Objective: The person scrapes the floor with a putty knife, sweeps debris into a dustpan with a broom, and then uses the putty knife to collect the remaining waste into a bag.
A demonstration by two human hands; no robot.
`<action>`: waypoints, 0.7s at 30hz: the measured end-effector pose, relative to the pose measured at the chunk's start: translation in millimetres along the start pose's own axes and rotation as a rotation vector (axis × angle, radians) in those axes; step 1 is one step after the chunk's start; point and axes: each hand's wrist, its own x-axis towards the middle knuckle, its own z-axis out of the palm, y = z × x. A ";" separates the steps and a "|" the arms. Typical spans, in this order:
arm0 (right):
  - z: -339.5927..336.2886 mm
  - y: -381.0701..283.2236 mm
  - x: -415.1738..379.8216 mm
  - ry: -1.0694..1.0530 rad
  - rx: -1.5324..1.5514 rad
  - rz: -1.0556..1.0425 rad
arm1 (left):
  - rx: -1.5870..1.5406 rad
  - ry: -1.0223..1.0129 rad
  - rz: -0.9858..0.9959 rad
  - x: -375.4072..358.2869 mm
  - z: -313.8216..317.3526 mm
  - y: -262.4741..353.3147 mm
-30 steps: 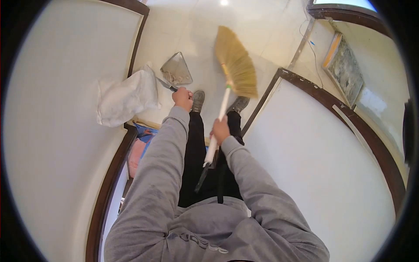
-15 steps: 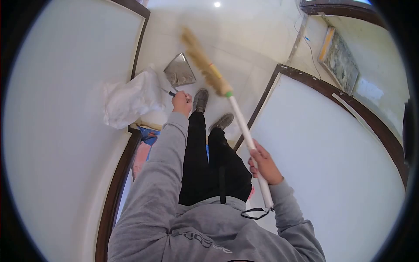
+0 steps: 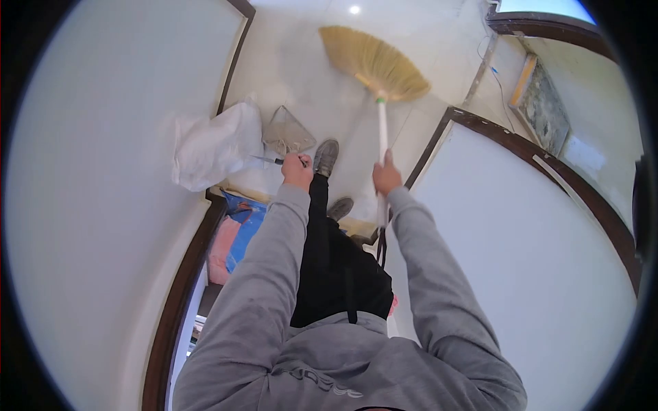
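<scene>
My right hand [image 3: 387, 179] is wrapped round the pale handle of a broom [image 3: 375, 63], whose fanned straw head is over the tiled floor ahead of me. In my left hand [image 3: 297, 170] is the dark handle of a knife [image 3: 264, 159], its thin blade pointing left. Just beyond that hand a metal dustpan [image 3: 288, 130] lies on the floor with some debris at its near edge. A bulging white sack [image 3: 218, 142] stands to the left of the dustpan.
White wall panels with dark wooden trim [image 3: 179, 301] flank me on both sides. Blue and pink bags [image 3: 236, 236] lie beyond the left trim. A grey slab [image 3: 543, 106] leans at the upper right, near a thin wire [image 3: 502, 92].
The broom has swung right and turned so its straw fan faces the camera. My right hand has moved forward and left with the handle. The knife blade now shows clearly.
</scene>
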 end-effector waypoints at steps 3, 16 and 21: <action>59.1 60.5 -44.7 -0.118 -0.031 -0.033 | -0.122 -0.113 0.012 4.7 6.1 -13.8; -126.8 28.2 -243.6 -0.508 0.621 0.345 | -0.083 -0.055 0.066 -3.7 -24.2 -18.8; -167.5 0.4 -214.8 -0.338 0.383 0.107 | -0.166 -0.023 0.056 -6.9 -59.1 -20.8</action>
